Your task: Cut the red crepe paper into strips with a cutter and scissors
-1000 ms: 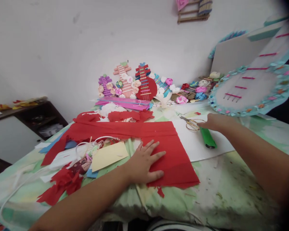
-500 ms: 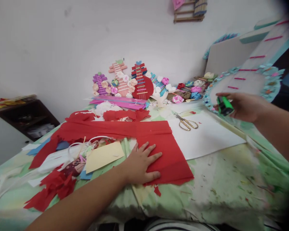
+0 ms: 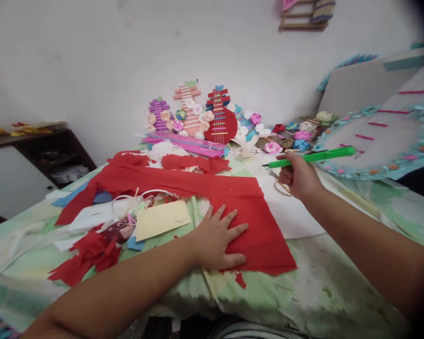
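Note:
My left hand [image 3: 217,240] lies flat with spread fingers on a sheet of red crepe paper [image 3: 254,221] near the table's front edge. My right hand [image 3: 298,176] is closed round a green pen-like tool [image 3: 314,157], held level above the white paper sheet [image 3: 293,214] with its thin tip pointing left. Gold-handled scissors [image 3: 281,186] lie on the white sheet, partly hidden behind that hand.
A yellow card [image 3: 162,219], ribbons and red paper scraps [image 3: 88,256] lie left of the red sheet. Paper guitars [image 3: 219,117] and paper flowers stand along the back wall. A large round board with a turquoise rim [image 3: 381,141] leans at the right. A dark shelf [image 3: 45,155] stands at left.
My right hand took the green tool from beside the scissors, lifted it to the right, then brought it back over the white sheet. My left hand stayed on the red paper.

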A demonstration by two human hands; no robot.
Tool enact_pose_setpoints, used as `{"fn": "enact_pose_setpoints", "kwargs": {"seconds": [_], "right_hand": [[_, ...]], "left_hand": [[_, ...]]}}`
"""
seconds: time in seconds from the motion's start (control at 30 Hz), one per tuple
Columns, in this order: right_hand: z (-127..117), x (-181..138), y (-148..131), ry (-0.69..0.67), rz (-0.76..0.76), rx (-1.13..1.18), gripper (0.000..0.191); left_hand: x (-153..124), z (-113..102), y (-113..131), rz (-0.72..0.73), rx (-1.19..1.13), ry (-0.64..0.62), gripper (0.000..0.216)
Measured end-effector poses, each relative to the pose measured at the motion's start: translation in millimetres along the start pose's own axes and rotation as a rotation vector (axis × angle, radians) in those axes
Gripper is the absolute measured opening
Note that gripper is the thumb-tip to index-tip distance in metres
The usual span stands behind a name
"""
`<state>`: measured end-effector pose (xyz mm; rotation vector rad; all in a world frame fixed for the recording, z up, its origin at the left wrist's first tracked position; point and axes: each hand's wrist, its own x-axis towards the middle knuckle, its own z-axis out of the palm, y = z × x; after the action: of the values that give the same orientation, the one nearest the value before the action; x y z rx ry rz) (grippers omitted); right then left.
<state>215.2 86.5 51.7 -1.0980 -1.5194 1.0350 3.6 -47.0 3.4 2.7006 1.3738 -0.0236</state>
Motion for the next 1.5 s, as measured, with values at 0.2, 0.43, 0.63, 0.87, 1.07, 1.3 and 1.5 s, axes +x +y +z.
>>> {"fn": "enact_pose_setpoints", "kwargs": {"seconds": [0.2, 0.43, 0.63, 0.87, 1.07, 1.3, 1.5], "right_hand": [[70.6, -2.1, -21.9, -0.501, 0.424, 0.229, 0.02], [102.8, 24.2, 8.8, -0.67, 0.439, 0.419, 0.021], [110.8, 33.2, 30.5, -0.712, 0.483, 0.323, 0.021], [101.2, 36.8, 41.4, -0.84, 0.367, 0.31, 0.019], [109.4, 41.5, 49.8, -0.762, 0.082, 0.251, 0.023], [111.9, 45.8, 56.4, -0.81, 0.066, 0.133, 0.022], [107.9, 40.0, 45.8, -0.822, 0.029, -0.042, 0.014]], "left_hand": [[-4.2, -2.6, -0.2, 0.031, -0.059, -0.001, 0.075], [-3.0, -3.1, -1.8, 0.031, -0.103, -0.02, 0.074], [-0.7, -4.2, -2.7, 0.033, -0.139, -0.048, 0.072], [-0.1, 1.6, -5.4, 0.063, -0.16, -0.051, 0.074], [3.2, 2.9, -2.5, 0.056, -0.161, -0.053, 0.075], [3.6, 5.8, -0.1, 0.052, -0.139, -0.064, 0.073], [3.0, 14.1, -0.4, 0.053, -0.103, -0.041, 0.081]]}}
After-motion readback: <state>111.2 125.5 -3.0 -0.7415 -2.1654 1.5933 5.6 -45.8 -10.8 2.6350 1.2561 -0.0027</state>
